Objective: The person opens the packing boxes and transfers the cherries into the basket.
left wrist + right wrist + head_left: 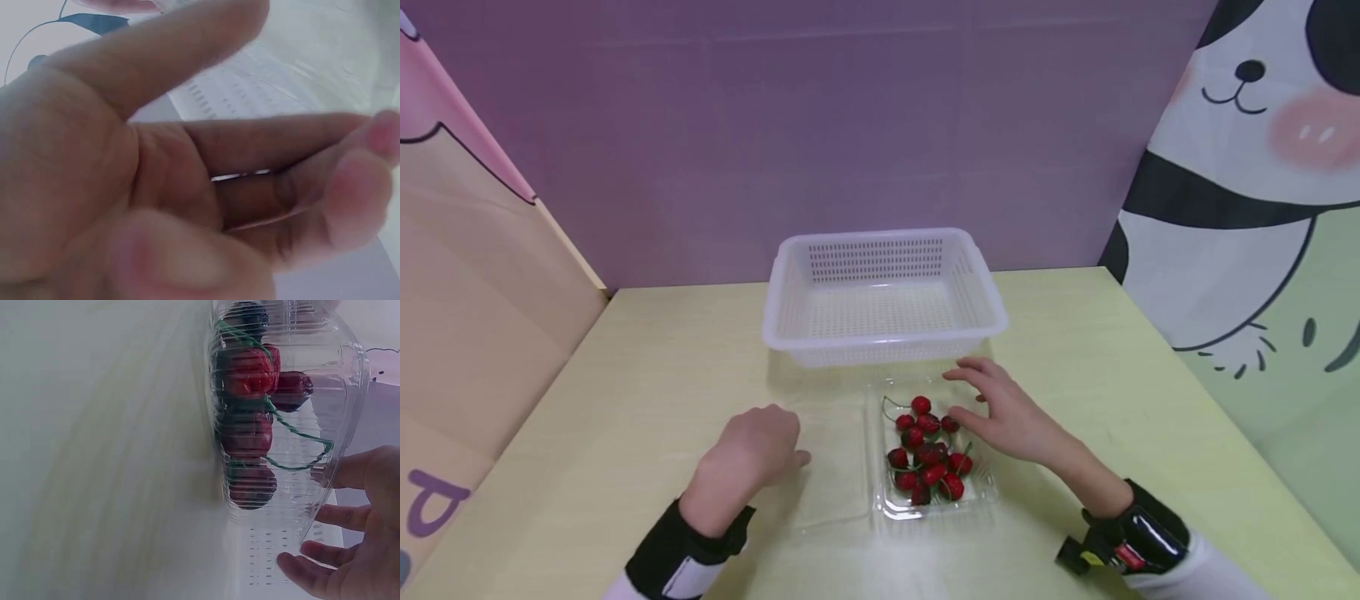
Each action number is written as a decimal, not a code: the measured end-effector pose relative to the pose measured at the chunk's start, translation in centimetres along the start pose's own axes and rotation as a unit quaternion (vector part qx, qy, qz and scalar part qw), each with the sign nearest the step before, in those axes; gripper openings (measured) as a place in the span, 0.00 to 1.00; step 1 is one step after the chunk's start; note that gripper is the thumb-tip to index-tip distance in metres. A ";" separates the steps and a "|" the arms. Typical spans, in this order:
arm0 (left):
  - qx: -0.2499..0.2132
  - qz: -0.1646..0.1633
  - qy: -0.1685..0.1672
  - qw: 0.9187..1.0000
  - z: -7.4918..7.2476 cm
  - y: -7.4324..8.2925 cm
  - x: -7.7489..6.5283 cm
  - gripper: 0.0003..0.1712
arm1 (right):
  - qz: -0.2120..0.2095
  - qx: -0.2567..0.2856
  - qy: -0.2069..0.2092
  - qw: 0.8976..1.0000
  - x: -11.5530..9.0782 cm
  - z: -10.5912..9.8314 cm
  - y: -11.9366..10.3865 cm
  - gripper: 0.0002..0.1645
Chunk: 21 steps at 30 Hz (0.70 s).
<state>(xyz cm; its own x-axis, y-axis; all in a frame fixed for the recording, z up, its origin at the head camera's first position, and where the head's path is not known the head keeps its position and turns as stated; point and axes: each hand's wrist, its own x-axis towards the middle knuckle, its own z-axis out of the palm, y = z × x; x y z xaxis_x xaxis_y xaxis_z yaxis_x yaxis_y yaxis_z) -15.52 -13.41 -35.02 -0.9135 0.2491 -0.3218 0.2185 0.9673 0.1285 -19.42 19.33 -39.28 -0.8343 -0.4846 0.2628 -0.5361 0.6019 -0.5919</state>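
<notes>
A clear plastic box (pixel 901 512) lies on the table with several red cherries (pixel 931 452) in it, some with green stems. Its transparent lid (pixel 835 492) is folded out flat to the left. Over that lid's left side hovers my left hand (pixel 748 454), its fingers loosely bent around nothing in the left wrist view. My right hand (pixel 1007 412) reaches over the box's right edge with fingers spread. In the right wrist view, the thumb and fingertips (pixel 294 565) are right at the box wall, and the cherries (pixel 250 434) show through the plastic.
A white perforated basket (pixel 880 342) stands just behind the box, near the purple back wall (pixel 850 142). Pale wood-grain table surface (pixel 685 342) extends on both sides. Printed panels flank the table, with a panda figure (pixel 1232 250) at right.
</notes>
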 end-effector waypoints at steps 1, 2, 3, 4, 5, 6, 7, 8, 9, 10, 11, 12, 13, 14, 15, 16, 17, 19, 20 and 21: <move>0.001 0.003 0.008 1.000 0.0 0.1 -0.1 0.22 | -0.004 -0.007 0.007 1.000 0.0 0.0 -0.1 0.25; 0.001 0.007 0.016 1.000 -0.1 0.2 -0.1 0.22 | -0.010 -0.013 0.014 1.000 0.0 0.0 -0.2 0.24; -0.002 0.013 0.021 1.000 -0.1 0.2 -0.1 0.21 | -0.016 -0.018 0.021 0.999 0.0 0.0 -0.4 0.23; -0.004 0.020 0.028 0.999 -0.2 0.3 -0.1 0.21 | -0.023 -0.022 0.028 0.999 0.0 0.0 -0.5 0.22; -0.008 0.026 0.030 0.999 -0.2 0.4 0.0 0.20 | -0.030 -0.026 0.031 0.999 0.0 0.1 -0.7 0.21; -0.010 0.035 0.032 0.999 -0.2 0.5 0.0 0.19 | -0.038 -0.029 0.033 0.998 0.0 0.1 -0.8 0.20; -0.011 0.044 0.034 0.998 -0.2 0.6 0.0 0.18 | -0.045 -0.030 0.033 0.998 0.0 0.1 -1.0 0.18; -0.015 0.054 0.035 0.998 -0.2 0.7 0.1 0.17 | -0.052 -0.029 0.030 0.998 0.0 0.1 -1.1 0.17; -0.017 0.065 0.035 0.997 -0.1 0.8 0.1 0.17 | -0.057 -0.028 0.024 0.998 0.0 0.2 -1.3 0.16; -0.017 0.074 0.036 0.996 -0.1 0.9 0.1 0.18 | -0.062 -0.028 0.018 0.998 0.0 0.2 -1.4 0.16; -0.019 0.082 0.034 0.996 0.0 0.9 0.1 0.18 | -0.065 -0.028 0.013 0.997 0.0 0.2 -1.5 0.15; -0.020 0.090 0.033 0.995 0.0 1.0 0.1 0.19 | -0.068 -0.030 0.007 0.997 0.0 0.3 -1.6 0.15; -0.023 0.096 0.031 0.995 0.1 1.0 0.2 0.20 | -0.071 -0.031 0.003 0.997 -0.1 0.3 -1.7 0.15; -0.024 0.100 0.028 0.994 0.2 1.0 0.2 0.21 | -0.077 -0.033 -0.001 0.997 -0.1 0.4 -1.8 0.14; -0.024 0.104 0.025 0.994 0.2 1.0 0.1 0.23 | -0.081 -0.035 -0.006 0.996 -0.1 0.5 -1.8 0.14; -0.024 0.104 0.020 0.994 0.3 1.0 0.1 0.26 | -0.085 -0.035 -0.011 0.996 -0.1 0.5 -1.9 0.14; -0.026 0.104 0.014 0.994 0.3 1.0 0.1 0.29 | -0.089 -0.036 -0.018 0.995 -0.1 0.6 -1.9 0.13; -0.029 0.103 0.003 0.994 0.4 1.0 0.1 0.34 | -0.095 -0.032 -0.037 0.994 -0.1 0.7 -2.0 0.13; -0.031 0.102 -0.001 0.994 0.4 1.0 0.1 0.36 | -0.096 -0.028 -0.049 0.994 -0.1 0.7 -2.1 0.13; -0.033 0.101 -0.005 0.994 0.5 1.0 0.1 0.38 | -0.095 -0.025 -0.063 0.993 -0.2 0.7 -2.1 0.13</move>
<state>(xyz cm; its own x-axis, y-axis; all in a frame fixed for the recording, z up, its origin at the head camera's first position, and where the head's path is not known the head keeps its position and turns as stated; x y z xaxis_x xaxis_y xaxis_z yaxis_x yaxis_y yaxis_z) -15.23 -12.40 -35.34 -0.8492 0.4395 -0.2927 0.3741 0.8920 0.2538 -18.07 17.71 -38.59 -0.6962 -0.6663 0.2673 -0.6909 0.5206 -0.5016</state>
